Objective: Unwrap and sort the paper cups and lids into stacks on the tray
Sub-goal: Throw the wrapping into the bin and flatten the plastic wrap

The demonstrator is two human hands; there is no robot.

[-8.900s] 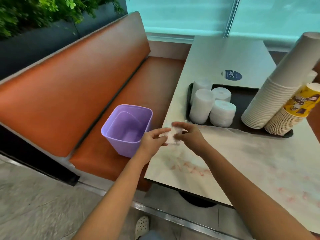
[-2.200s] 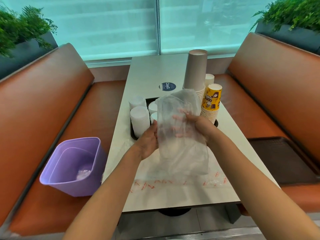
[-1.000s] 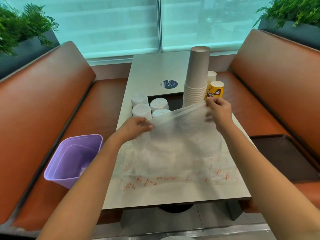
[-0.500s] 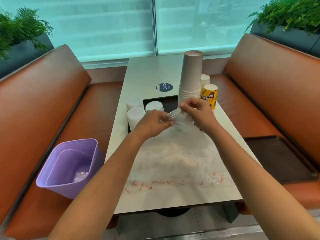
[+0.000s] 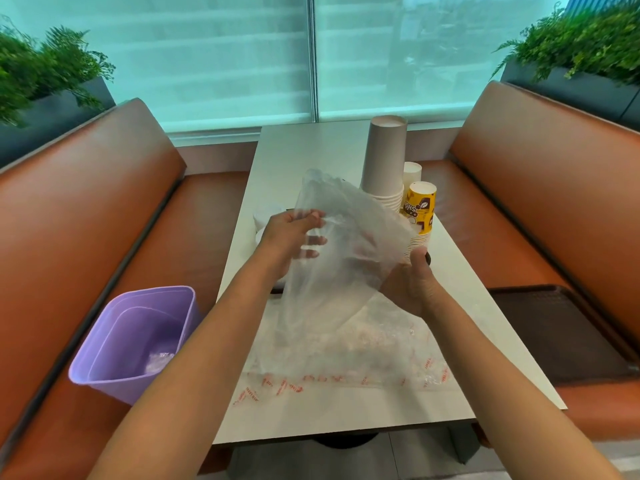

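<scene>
Head view: my left hand (image 5: pixel 289 237) and right hand (image 5: pixel 410 282) grip the clear wrapper (image 5: pixel 341 244) above the worktop (image 5: pixel 301 147); cup stacks (image 5: pixel 386 161) stand at one o'clock, near the right edge.

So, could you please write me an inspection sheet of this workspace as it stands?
Surface: pale table, a flat printed plastic sheet on its near end.
Job's things: tall grey cup stack, yellow printed cup stack, small white cup stack; tray and lids mostly hidden.
Clutter: clear plastic bag held up; purple bin on the left bench, wrapping inside.
Hands: left hand and right hand both grip the bag.
Cables: nothing seen.
Surroundings: orange benches, spare dark tray on the right bench, planters, window.
</scene>
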